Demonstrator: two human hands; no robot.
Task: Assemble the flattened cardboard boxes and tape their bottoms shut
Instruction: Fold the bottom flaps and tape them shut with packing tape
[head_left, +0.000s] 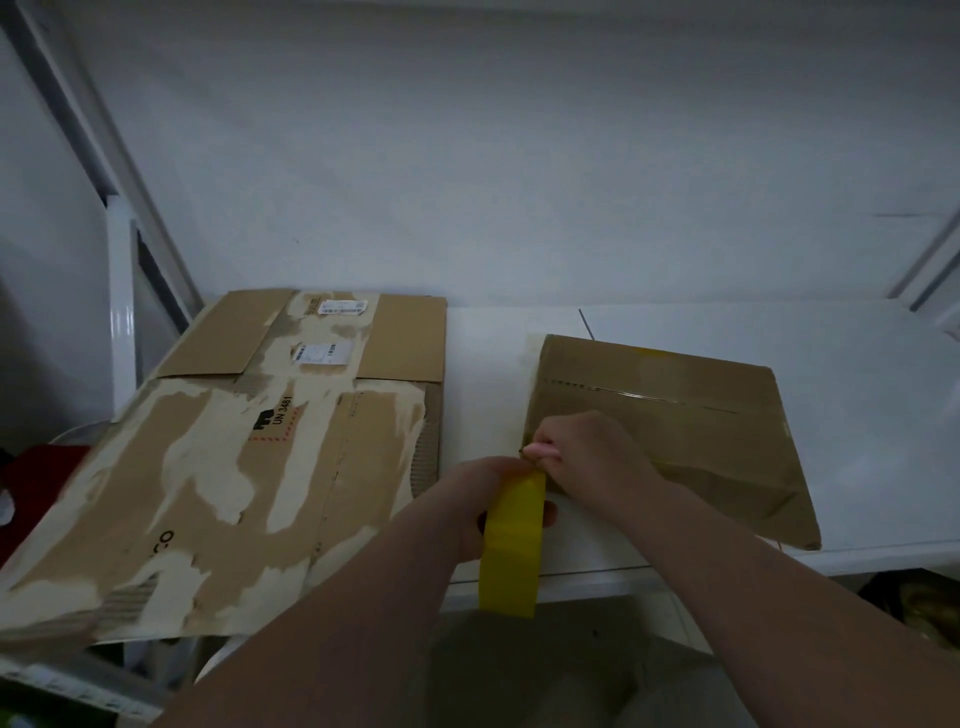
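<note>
Snugly within left fingers (492, 474): tape roll (511, 545).

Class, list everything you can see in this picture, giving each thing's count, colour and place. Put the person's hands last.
torn flattened box: one, brown with pale torn patches, left on the table, overhanging its near edge
labelled flattened box: one, brown with white labels, behind the torn one
plain box: one, brown, right on the table
yellow tape roll: one, yellow, centre, at the table's near edge
table: one, white, under the boxes
wall: one, white, behind the table
red object: one, red, far left, blurred
left hand: one, grips the tape roll
right hand: one, pinches at the roll's top
</note>
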